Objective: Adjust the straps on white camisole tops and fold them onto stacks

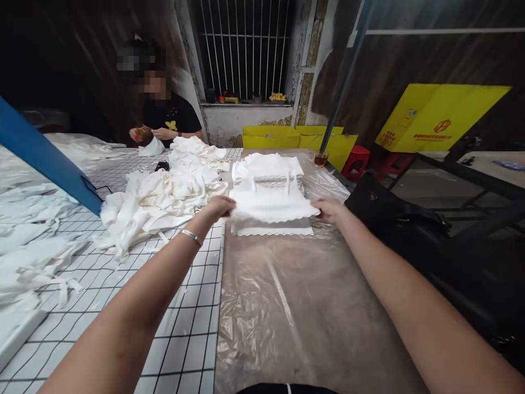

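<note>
While stretched forward, left hand (219, 207) and right hand (328, 208) gripping a white cloth (273, 207) by opposite edges. Held over a stack (268, 171) on the table (295, 306). Loose pile (164, 191) at ten o'clock.

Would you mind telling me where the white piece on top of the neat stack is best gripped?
Probably at its two near corners, from the sides. The top white piece lies flat and wide on the stack, and the left hand and right hand already pinch those opposite edges.

The table (287, 306) is carrying a clear plastic sheet (295, 328) on its right half and a grid cloth (184, 328) on its left. A garment stack (268, 186) is lying near the far edge, a loose heap (164, 197) beside it.
</note>
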A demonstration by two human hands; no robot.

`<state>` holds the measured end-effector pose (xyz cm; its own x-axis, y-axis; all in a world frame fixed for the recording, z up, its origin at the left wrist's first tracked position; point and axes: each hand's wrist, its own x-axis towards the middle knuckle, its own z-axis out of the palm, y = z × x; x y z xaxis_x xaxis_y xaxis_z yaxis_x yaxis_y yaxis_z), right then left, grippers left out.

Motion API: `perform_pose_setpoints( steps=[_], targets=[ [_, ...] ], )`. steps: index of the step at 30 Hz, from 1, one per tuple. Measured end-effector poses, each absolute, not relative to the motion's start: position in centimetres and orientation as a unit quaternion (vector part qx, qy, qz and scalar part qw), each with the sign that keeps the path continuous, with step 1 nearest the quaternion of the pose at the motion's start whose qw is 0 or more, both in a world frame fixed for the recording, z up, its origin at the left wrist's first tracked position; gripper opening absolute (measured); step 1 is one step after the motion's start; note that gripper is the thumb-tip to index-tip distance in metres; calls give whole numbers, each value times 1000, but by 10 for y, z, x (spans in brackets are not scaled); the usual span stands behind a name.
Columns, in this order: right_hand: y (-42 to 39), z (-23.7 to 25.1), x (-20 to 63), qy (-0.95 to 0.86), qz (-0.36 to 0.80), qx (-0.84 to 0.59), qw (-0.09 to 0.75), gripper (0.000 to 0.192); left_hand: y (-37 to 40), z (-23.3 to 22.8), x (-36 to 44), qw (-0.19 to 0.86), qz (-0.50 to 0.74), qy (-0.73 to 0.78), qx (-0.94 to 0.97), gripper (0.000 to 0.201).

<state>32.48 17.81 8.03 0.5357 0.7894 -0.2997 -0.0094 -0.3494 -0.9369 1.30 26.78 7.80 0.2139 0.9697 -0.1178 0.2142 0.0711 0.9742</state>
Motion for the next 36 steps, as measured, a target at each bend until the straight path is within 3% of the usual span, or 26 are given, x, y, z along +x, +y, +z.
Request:
perform_pose_setpoints(
  steps=[4,11,14,16,18,21,23,25,28,30,36],
  targets=[
    [175,31,319,-270,389,-768,430,45,260,28,10,480,259,607,578,17],
    [172,22,335,-311,304,-836,334,40,262,19,8,382,213,636,636,17],
    [163,17,323,-456,145,-829,289,33,249,16,12,265,221,596,725,33],
    [157,8,310,-604,40,-765,222,39,233,11,17,161,173,515,824,47],
    [153,-4,300,-691,33,-710,130,51,217,6,23,121,61,440,888,58],
    [154,-23,300,-708,68,-702,35,65,207,3,26,157,-23,400,903,67],
    [155,-30,307,-715,55,-695,53,69,210,8,16,162,-2,403,901,66],
    [144,-29,314,-722,27,-680,125,69,219,20,-8,133,75,462,874,53],
    [103,-17,314,-735,-18,-629,255,64,237,38,-71,35,224,658,718,27],
    [69,-6,304,-741,-37,-596,305,60,249,42,-118,-22,253,762,596,30],
    [4,12,261,-784,-71,-533,312,55,265,50,-195,3,301,784,543,14]
  ],
)
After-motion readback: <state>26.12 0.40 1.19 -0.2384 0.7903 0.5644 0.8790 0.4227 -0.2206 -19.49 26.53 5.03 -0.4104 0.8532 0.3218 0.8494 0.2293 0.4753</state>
